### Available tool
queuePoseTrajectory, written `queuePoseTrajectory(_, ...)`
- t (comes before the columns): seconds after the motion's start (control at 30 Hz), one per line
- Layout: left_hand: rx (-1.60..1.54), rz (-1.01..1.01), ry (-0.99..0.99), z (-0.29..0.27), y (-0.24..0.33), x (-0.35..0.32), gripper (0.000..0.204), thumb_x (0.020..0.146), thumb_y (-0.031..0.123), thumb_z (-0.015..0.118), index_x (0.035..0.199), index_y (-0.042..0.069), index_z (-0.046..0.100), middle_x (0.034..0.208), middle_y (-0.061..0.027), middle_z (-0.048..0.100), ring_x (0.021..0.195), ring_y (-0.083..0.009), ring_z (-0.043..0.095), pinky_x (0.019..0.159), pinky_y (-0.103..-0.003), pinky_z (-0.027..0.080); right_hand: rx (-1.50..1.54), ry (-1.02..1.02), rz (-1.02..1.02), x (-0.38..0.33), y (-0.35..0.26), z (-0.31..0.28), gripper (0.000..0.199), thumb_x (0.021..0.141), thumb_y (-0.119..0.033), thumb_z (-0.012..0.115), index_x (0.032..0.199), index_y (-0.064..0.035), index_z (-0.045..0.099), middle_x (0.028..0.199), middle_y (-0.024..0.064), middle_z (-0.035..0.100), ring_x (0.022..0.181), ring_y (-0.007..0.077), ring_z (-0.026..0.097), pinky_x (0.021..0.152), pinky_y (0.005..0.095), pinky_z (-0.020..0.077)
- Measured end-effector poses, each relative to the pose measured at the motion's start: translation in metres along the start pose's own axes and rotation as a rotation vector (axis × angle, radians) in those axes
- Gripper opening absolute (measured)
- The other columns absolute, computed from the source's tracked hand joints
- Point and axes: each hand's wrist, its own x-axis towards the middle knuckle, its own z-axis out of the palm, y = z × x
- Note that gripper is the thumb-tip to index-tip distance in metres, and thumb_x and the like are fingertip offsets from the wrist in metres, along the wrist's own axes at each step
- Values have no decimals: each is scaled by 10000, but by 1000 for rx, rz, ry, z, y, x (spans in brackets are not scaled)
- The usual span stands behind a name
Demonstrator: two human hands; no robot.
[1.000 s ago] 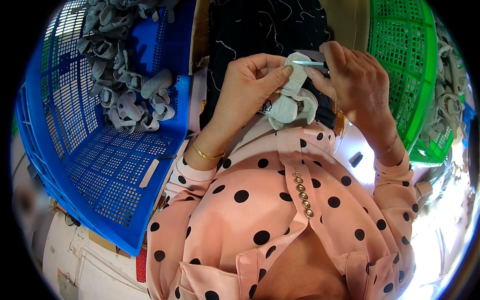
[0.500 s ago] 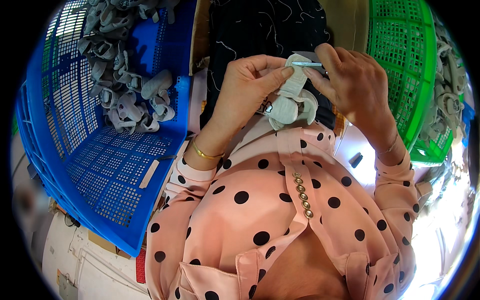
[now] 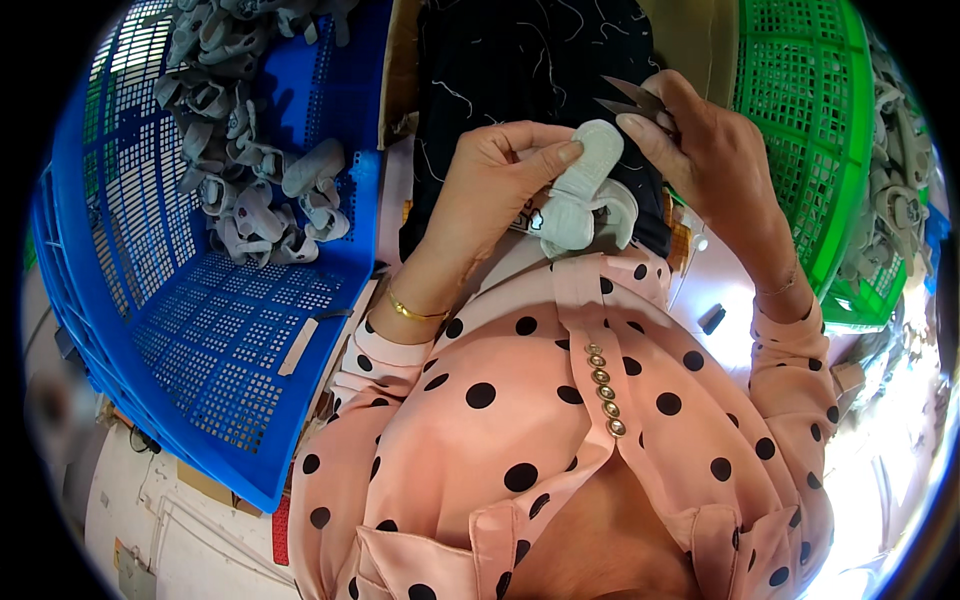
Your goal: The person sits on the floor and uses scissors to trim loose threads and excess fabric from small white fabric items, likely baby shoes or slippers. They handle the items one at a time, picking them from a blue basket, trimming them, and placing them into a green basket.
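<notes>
Lifted clear, right hand [image 3: 715,165] grips snips [image 3: 628,100]; left hand [image 3: 500,180] pinches grey shoe [image 3: 590,185], toe up-right.

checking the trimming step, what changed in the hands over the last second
The right hand lifted its small metal snips off the grey fabric baby shoe, up and to the right. The left hand keeps gripping the shoe. The blue crate and green crate stayed put.

Black cloth [image 3: 530,70] covers the lap area, loose pale threads scattered on it. Blue crate [image 3: 200,330] at left holds a heap of grey shoes [image 3: 250,170] in its far end. Green crate [image 3: 810,130] at right, grey shoes [image 3: 900,200] beside it.
</notes>
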Motion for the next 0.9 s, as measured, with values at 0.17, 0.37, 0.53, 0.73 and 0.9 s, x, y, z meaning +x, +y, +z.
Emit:
queuePoseTrajectory(0.17, 29, 23, -9, -2, 2, 2, 236, 916, 145, 684, 1113, 17, 698, 895, -60, 727, 765, -101, 685, 630, -213, 549, -240, -76, -160, 1, -7, -15, 415, 855, -457, 666, 810, -88, 482, 528, 52, 489, 474, 248, 555, 427, 327, 414)
queuePoseTrajectory(0.37, 46, 31, -28, 1, 3, 2, 228, 911, 134, 689, 1108, 20, 702, 891, -56, 726, 756, -90, 677, 637, -202, 537, -347, -163, -250, 5, -5, -21, 396, 830, -407, 700, 757, -93, 470, 553, 67, 462, 498, 237, 532, 457, 337, 402)
queuePoseTrajectory(0.53, 9, 18, -44, 4, 8, -2, 206, 904, 126, 696, 1083, 27, 715, 873, -44, 722, 724, -75, 658, 623, -191, 522, -342, -184, -319, 9, -1, -21, 437, 893, -446, 607, 702, -77, 472, 475, 64, 449, 438, 242, 537, 407, 329, 370)
queuePoseTrajectory(0.73, -15, 5, -79, 1, 8, -4, 176, 894, 132, 710, 1043, 41, 734, 853, -32, 720, 695, -54, 638, 602, -175, 503, -271, -238, -279, 11, -4, -24, 463, 909, -457, 584, 671, -73, 484, 457, 93, 425, 438, 282, 524, 410, 355, 363)
queuePoseTrajectory(0.9, -24, -2, -80, 0, 7, -4, 174, 883, 134, 725, 1031, 45, 738, 846, -30, 721, 670, -48, 630, 586, -173, 497, -237, -269, -282, 12, -3, -23, 462, 910, -461, 577, 687, -64, 499, 459, 99, 416, 445, 296, 516, 419, 361, 366)
